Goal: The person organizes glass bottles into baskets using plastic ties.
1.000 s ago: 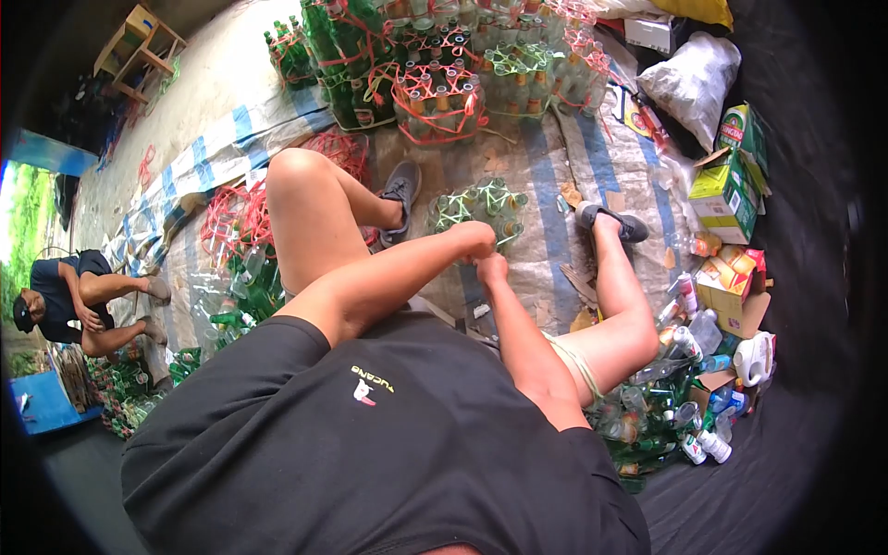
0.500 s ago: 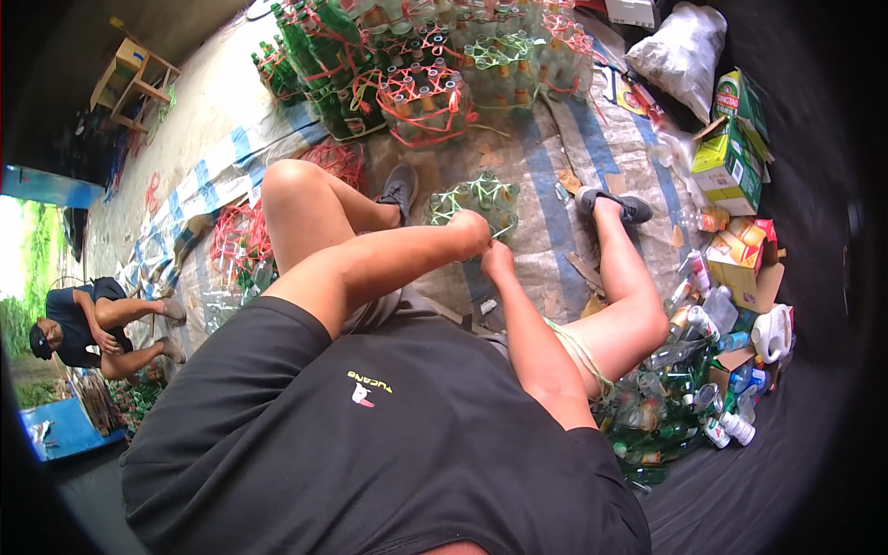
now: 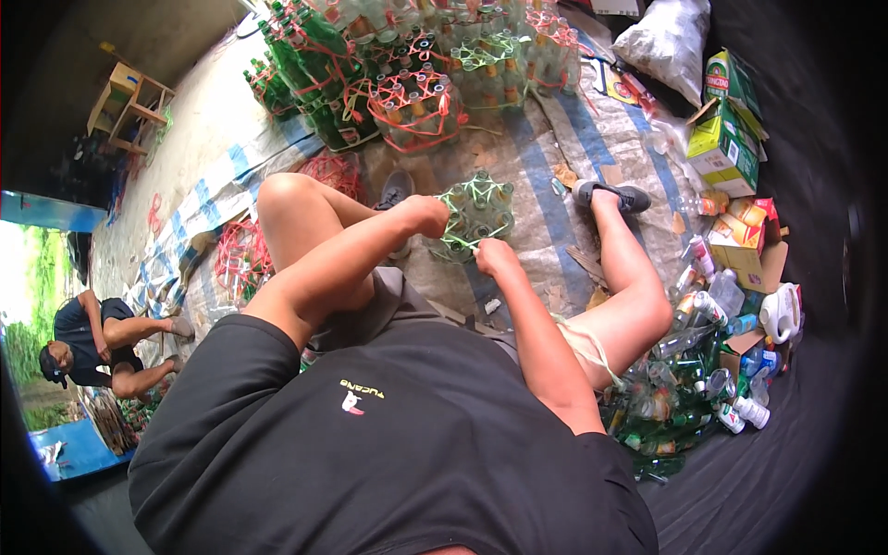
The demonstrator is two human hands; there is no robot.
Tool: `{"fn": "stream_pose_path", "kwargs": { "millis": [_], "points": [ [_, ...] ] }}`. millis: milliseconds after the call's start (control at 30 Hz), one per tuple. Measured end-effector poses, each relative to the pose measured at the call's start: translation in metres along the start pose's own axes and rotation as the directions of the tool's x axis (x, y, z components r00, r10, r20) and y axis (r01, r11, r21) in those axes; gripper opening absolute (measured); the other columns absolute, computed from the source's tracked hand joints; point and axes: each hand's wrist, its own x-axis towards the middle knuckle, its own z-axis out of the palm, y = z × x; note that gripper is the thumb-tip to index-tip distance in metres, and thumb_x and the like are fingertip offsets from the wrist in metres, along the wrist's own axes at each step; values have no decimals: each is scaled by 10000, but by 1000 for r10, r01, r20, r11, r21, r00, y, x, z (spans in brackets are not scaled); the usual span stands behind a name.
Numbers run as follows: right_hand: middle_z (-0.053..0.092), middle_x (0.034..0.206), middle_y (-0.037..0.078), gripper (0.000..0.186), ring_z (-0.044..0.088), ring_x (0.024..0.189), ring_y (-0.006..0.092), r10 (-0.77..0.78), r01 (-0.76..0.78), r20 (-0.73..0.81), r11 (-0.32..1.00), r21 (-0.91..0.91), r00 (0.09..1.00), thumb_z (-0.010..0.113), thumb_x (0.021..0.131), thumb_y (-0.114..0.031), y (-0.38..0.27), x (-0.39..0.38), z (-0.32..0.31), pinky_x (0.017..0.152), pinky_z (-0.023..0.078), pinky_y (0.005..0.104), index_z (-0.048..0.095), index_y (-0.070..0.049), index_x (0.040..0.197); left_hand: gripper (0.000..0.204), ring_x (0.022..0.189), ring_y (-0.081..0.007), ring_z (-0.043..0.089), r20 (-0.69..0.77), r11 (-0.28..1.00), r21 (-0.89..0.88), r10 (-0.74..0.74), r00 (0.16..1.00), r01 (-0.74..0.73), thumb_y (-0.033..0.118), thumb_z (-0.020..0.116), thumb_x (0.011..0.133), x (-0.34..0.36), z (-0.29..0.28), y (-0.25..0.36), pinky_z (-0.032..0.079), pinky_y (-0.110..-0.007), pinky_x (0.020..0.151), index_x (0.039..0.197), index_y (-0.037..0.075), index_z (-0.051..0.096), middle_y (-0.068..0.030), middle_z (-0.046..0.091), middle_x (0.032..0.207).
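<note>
Between my feet stands a bundle of clear glass bottles, wound about with light green plastic string. My right hand is closed at the near right corner of the bundle, pinching a strand of that string. At the left edge of the bundle my left hand is curled closed, seemingly round the string too; its fingertips are hidden behind the back of the hand. More light strands hang over my right thigh.
Tied crates' worth of bottles stand ahead, bound in red and green string. Red string lies heaped at left. Loose bottles pile at right by cardboard boxes and a white sack. A person sits far left.
My hands, together at the near side of the bundle before, have drawn apart. The left has moved left to the bundle's edge; the right has shifted slightly, still pinching string.
</note>
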Motion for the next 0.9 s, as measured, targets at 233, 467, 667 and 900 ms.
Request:
{"fn": "stream_pose_path", "kwargs": {
  "millis": [233, 467, 667, 900],
  "points": [
    [676, 1013, 191, 236, 637, 993, 376, 2, -6, -128, 1000, -26, 992, 593, 905, -283, -31, -24, -28, 842, 499, 481, 664, -74, 989, 248, 741, -254, 689, -72, 849, -528, -69, 995, 20, 178, 571, 771, 12, 31, -50, 524, -384, 631, 931, 32, 691, -154, 688, 750],
    [685, 998, 175, 300, 649, 972, 364, -95, 96, -260, 995, -9, 961, 663, 840, -359, -70, -14, -45, 836, 508, 469, 650, -104, 997, 153, 786, -410, 619, -580, 963, -206, 25, 814, -176, 159, 575, 844, 35, 67, -52, 488, -484, 690, 848, 11, 536, -218, 619, 781],
    [681, 1045, 174, 236, 643, 1000, 369, -84, 79, -182, 996, -32, 980, 600, 844, -278, -68, 23, -43, 870, 504, 464, 683, -113, 991, 77, 811, -388, 609, -693, 949, -203, 34, 720, -241, 94, 551, 826, 33, 64, -45, 482, -463, 713, 833, 21, 530, -192, 605, 806],
    [670, 1070, 195, 257, 631, 1022, 395, -27, 21, -199, 999, -30, 980, 490, 852, -202, -74, 25, -38, 887, 498, 473, 683, -118, 998, 118, 857, -391, 635, -581, 960, -201, 45, 813, -197, 131, 534, 842, 43, 59, -54, 504, -475, 741, 873, 29, 584, -203, 644, 856]
  ]
}}
